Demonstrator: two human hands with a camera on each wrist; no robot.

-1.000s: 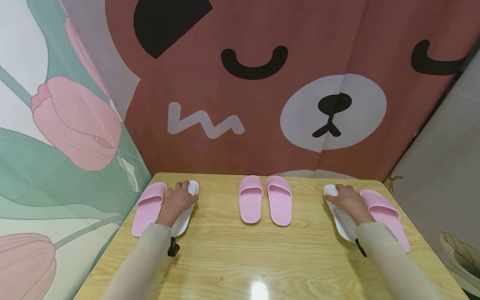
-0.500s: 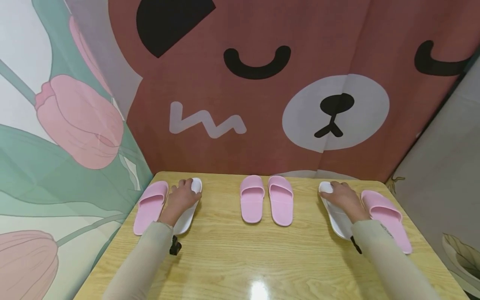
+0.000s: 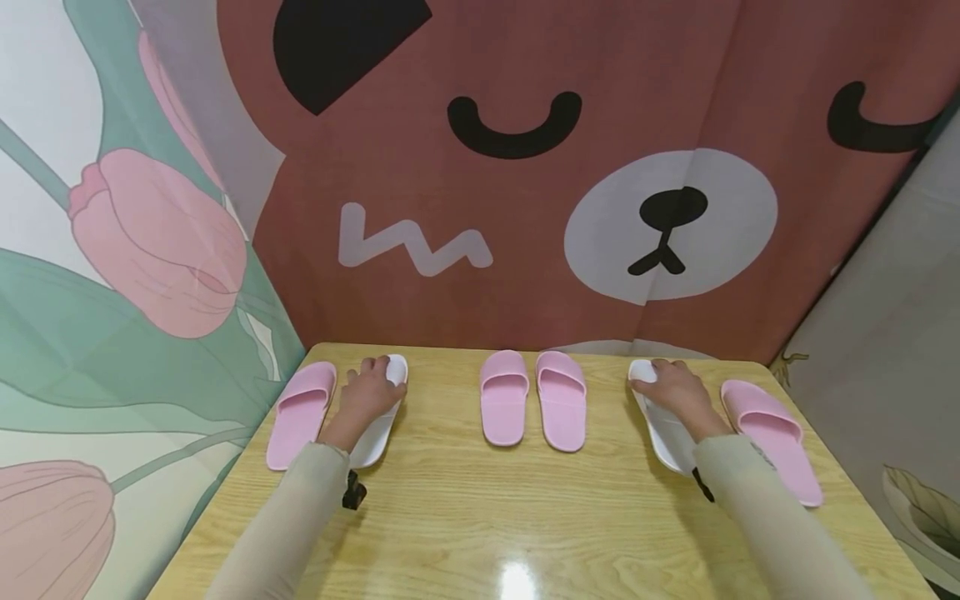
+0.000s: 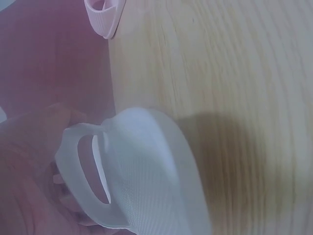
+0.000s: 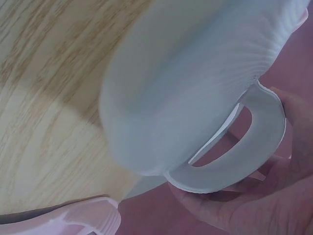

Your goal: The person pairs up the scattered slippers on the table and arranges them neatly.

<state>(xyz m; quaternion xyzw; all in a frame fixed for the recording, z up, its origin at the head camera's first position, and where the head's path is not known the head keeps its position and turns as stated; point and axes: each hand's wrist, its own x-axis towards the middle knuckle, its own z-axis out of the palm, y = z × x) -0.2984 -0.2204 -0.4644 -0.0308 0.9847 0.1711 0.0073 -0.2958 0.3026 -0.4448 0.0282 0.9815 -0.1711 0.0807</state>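
Observation:
In the head view my left hand grips a white slide slipper from above, over its strap. The left wrist view shows that slipper's open strap with the thumb and fingers around it. On the right, my right hand holds a second white slipper the same way. Its strap lies within the fingers in the right wrist view. Just left of the left hand lies a pink slipper; another pink slipper lies right of the right hand. Both hands cover the white straps in the head view.
Between the hands, a pink slipper and its mate stand side by side near the back edge of the wooden table. Printed curtains rise behind the table, with a bear curtain at the back, and on both sides.
My right hand has shifted left with its white slipper, widening the gap to the pink one. The left hand and its white slipper have moved slightly right. The pink slippers stay put.

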